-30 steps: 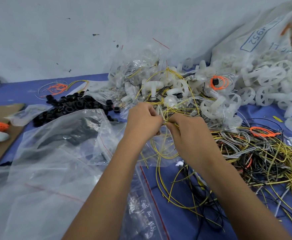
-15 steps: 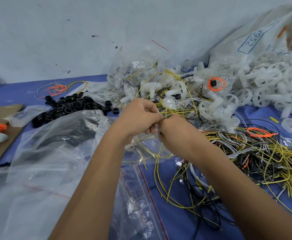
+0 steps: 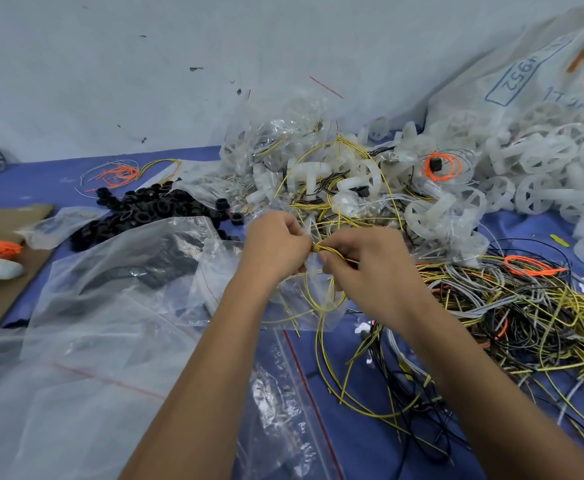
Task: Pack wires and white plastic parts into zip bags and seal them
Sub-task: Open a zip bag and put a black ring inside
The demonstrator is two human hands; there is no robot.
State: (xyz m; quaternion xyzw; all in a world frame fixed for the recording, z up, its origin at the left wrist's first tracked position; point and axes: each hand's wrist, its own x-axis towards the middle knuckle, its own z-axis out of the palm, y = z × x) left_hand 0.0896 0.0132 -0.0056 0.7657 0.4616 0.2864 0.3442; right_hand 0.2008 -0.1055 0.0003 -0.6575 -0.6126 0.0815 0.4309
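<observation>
Yellow wires [image 3: 328, 252] bunched at centre, the left hand [image 3: 276, 247] and right hand [image 3: 363, 268] each pinching them in a tight grip at the mouth of a small zip bag [image 3: 304, 306], loops trailing onto the table [image 3: 346, 441]. By my read, early days: filled bags [image 3: 276, 147] heap behind, but a big wire tangle [image 3: 512, 306] and piled white plastic wheels [image 3: 543, 168] wait, and this bag isn't sealed.

rings [image 3: 152, 209] left | bagged parts [image 3: 318, 178] behind | wheels [image 3: 543, 168] far right | wires [image 3: 526, 317] right
</observation>
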